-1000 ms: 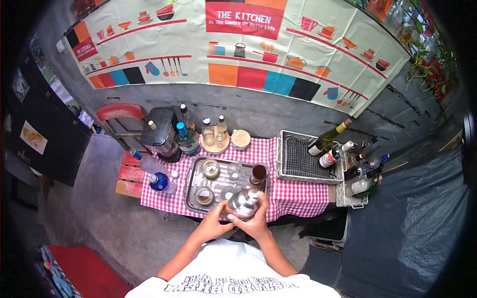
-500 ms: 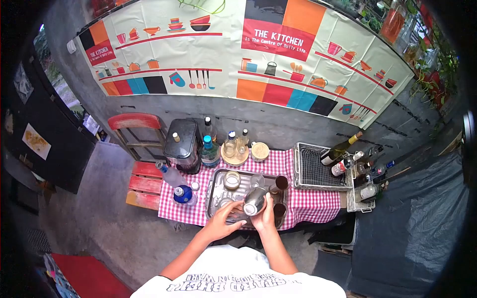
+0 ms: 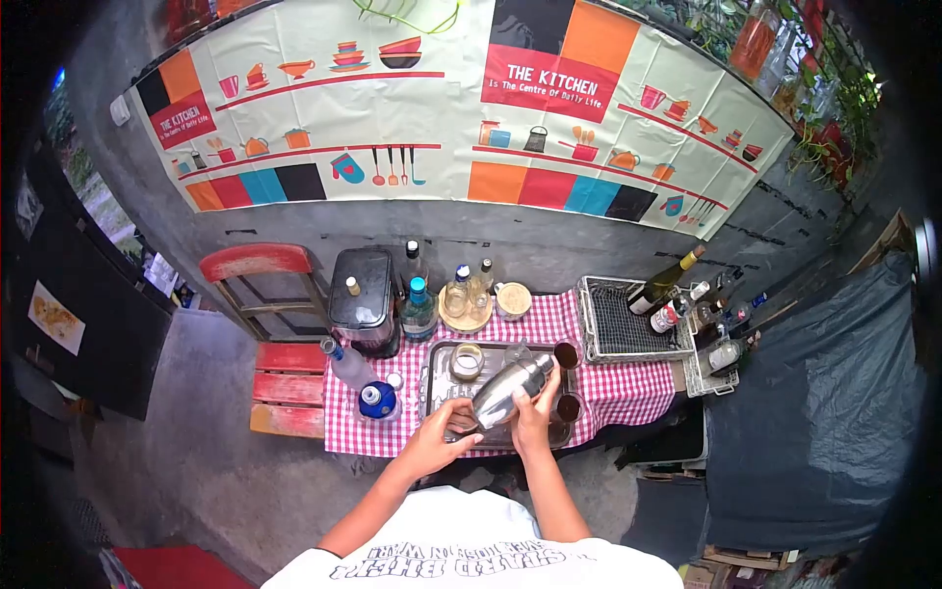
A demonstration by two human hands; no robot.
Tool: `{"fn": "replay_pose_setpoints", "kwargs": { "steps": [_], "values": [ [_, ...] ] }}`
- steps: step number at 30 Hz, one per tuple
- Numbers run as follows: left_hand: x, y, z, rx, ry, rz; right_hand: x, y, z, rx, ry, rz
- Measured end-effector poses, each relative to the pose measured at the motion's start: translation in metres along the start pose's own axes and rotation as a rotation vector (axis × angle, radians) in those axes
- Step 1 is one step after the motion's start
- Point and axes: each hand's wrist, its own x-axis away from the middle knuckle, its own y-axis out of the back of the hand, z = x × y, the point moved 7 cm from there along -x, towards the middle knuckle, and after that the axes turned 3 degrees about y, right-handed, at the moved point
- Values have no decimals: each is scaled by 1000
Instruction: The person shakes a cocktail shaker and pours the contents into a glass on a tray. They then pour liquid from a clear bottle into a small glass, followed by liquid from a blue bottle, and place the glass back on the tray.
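Presently, the left hand (image 3: pixel 439 444) grasps the metal shaker (image 3: pixel 502 395) near its wide end and the right hand (image 3: pixel 533 424) near its narrow end, the vessel held tilted above the tray (image 3: pixel 430 378). Compared with half a second ago, it has swung from nearly end-on to lengthwise, which suggests active two-handed turning. Beyond, a glass (image 3: pixel 467 362) stands on the tray, and a wire basket (image 3: pixel 638 356) sits on the worktop (image 3: pixel 628 393).

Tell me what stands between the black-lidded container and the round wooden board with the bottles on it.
The head view shows a teal-capped bottle there, with a white-capped bottle behind it.
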Motion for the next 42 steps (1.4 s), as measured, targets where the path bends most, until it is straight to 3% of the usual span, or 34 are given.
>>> {"fn": "replay_pose_setpoints", "kwargs": {
  "steps": [4, 8, 10, 12, 16, 18, 20, 22, 24, 25, 28, 32, 36, 40, 42],
  "values": [
    [-2, 4, 1, -5, 74, 31, 6, -31, 45, 294, 261, 158],
    [-1, 4, 2, -80, 58, 57, 26, -39, 36, 305, 191, 240],
    [0, 1, 8, -75, 48, 61, 28, -34, 32, 413, 280, 266],
    [1, -5, 20, 117, 103, 100, 38, -43, 46, 720, 593, 409],
    [-1, -20, 11, 141, 95, 152, 40, -35, 60, 702, 618, 405],
    [-4, -26, 9, 168, 41, 141, 38, -25, 59, 639, 553, 364],
    [-6, -28, -7, 80, 1, 96, 26, -11, 66, 327, 291, 200],
    [-10, -32, -21, 55, 49, 81, 15, 2, 80, 334, 327, 125],
    [-15, -41, -33, 102, 26, 115, 5, 30, 74, 188, 196, -5],
    [-17, -46, -42, 80, 20, 117, 4, 44, 59, -61, 53, -55],
    [-24, -71, -54, 160, -7, 192, 3, 81, 36, -323, -186, -180],
    [-29, -112, -60, 115, -34, 260, 6, 129, -2, -493, -507, -122],
    [-36, -144, -69, 96, 10, 299, 1, 157, 7, -485, -523, -166],
    [-44, -163, -62, 111, 44, 203, -15, 178, 25, -393, -424, -258],
    [-47, -170, -58, 100, 73, 178, -25, 177, 65, -146, -143, -218]
  ]
}}
